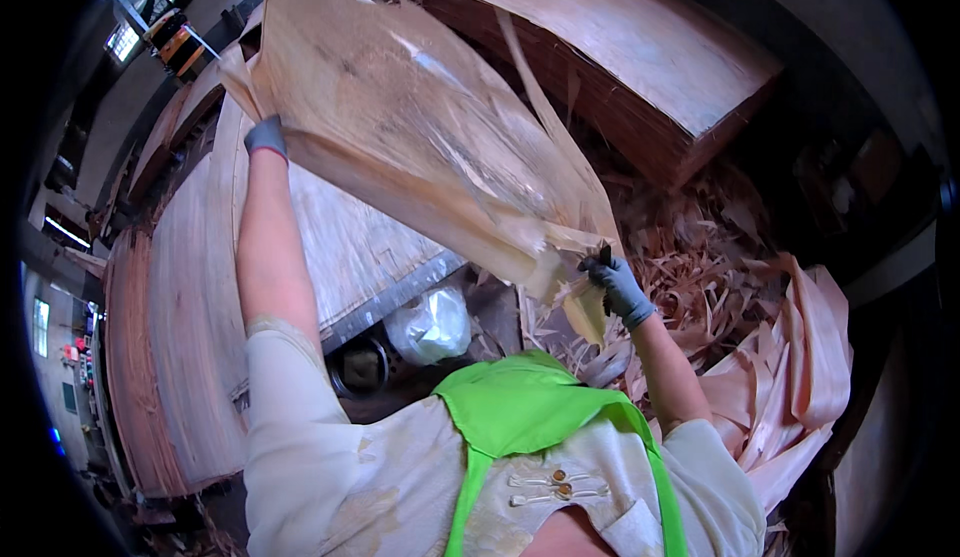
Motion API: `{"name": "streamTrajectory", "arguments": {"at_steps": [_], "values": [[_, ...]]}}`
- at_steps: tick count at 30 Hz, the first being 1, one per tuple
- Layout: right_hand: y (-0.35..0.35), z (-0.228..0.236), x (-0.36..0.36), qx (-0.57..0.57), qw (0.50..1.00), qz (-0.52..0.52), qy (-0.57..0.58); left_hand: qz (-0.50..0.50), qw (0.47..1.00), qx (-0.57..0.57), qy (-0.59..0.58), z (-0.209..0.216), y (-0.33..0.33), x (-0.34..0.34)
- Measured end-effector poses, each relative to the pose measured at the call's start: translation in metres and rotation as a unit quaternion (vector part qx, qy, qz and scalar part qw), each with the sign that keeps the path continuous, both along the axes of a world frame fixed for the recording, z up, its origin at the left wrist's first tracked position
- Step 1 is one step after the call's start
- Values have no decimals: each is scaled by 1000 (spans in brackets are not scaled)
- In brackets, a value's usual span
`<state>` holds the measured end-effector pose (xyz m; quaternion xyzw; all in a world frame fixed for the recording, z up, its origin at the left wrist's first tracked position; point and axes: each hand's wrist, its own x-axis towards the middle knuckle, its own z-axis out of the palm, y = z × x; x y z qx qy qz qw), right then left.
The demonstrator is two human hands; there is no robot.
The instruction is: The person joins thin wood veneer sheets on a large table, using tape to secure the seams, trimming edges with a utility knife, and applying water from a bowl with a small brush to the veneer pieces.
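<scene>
A large, thin sheet of tan wood veneer (390,117) hangs stretched between my raised arms, rippled across its middle, with a narrow torn strip along its far right side. My left hand (266,138), in a grey glove, is closed at the sheet's left near edge; the veneer hides most of its fingers. On the other side, my right hand (622,291), in a grey glove with dark fingertips, grips the ragged right corner. A yellowish flap of the sheet (584,315) dangles below that hand.
Under the raised sheet lies a pale veneer surface (365,242) with a dark front edge. A thick veneer stack (630,42) stands at the far right, more stacks (185,327) at left. Scraps (690,287) and long curled strips (795,367) heap at right. A clear plastic bag (432,327) sits near me.
</scene>
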<state>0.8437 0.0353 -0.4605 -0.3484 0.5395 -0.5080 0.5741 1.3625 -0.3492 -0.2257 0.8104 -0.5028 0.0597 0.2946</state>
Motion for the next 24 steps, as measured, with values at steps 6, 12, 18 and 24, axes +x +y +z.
{"name": "streamTrajectory", "arguments": {"at_steps": [6, 12, 18, 24], "values": [[-51, -20, 11, 6, 995, -86, 50, 92, 963, -24, 250, -99, -17, 7], [-90, -22, 62, 30, 997, -56, 47, 94, 987, 13, 128, -137, -42, 100], [-119, -24, 61, 110, 984, -84, 110, 18, 936, -197, 290, -157, -45, -19], [-135, -75, 78, 139, 985, -91, 40, -470, 864, -157, -92, -213, 84, -190]]}}
